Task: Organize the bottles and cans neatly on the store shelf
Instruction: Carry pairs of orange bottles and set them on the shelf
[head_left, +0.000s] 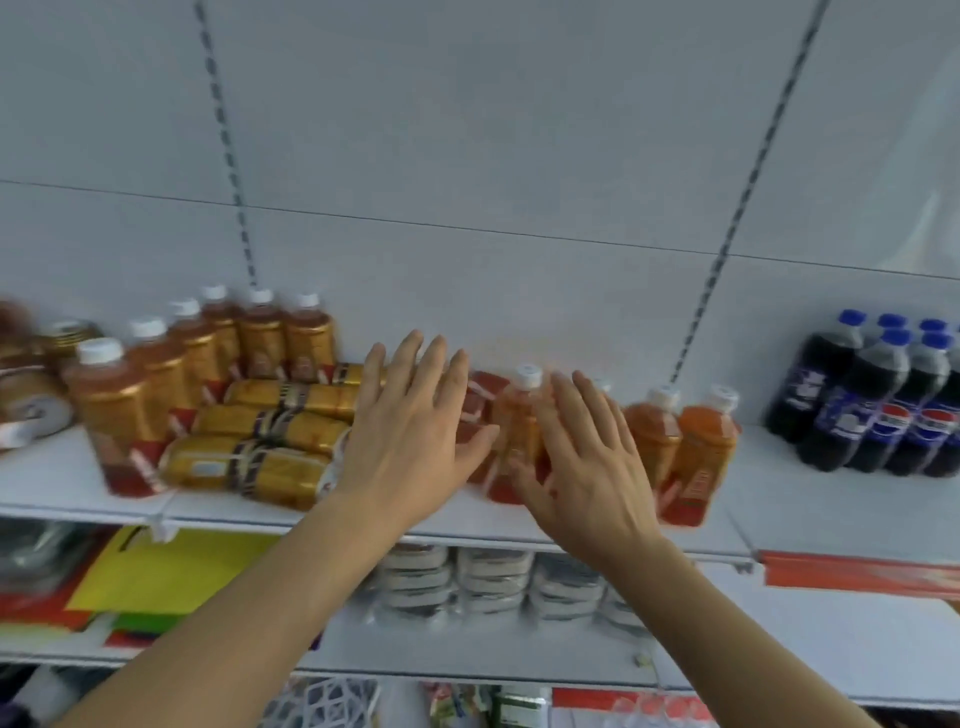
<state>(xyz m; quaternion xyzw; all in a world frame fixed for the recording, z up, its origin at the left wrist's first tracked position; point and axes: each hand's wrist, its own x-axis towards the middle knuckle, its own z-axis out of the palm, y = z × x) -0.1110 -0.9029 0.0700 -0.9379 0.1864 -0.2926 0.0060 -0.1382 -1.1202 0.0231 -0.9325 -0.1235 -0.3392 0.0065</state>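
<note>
Both hands up at the store shelf (789, 488), palms forward. Left hand (410, 441) spread in front of the lying gold cans (270, 441), fingers (405, 364) straight and apart, gripping nothing; probably there to steady or push that row. Right hand (587, 467) likewise flat, fingers straight and slightly splayed, just in front of an upright orange bottle (519, 415) with a white cap, likely about to nudge it into line; actual contact impossible to judge through the blur. Two more orange bottles (680, 447) upright just to the right, near the front edge. Amber bottles with gold labels (171, 374) in a file on the left, running from near to far. Gold cans stacked on their sides rather than upright, so apparently not yet sorted. Pepsi bottles (878, 405) grouped far right, well apart from the hands, seemingly tidy already. Red packs (483, 410) half hidden between the hands.
</note>
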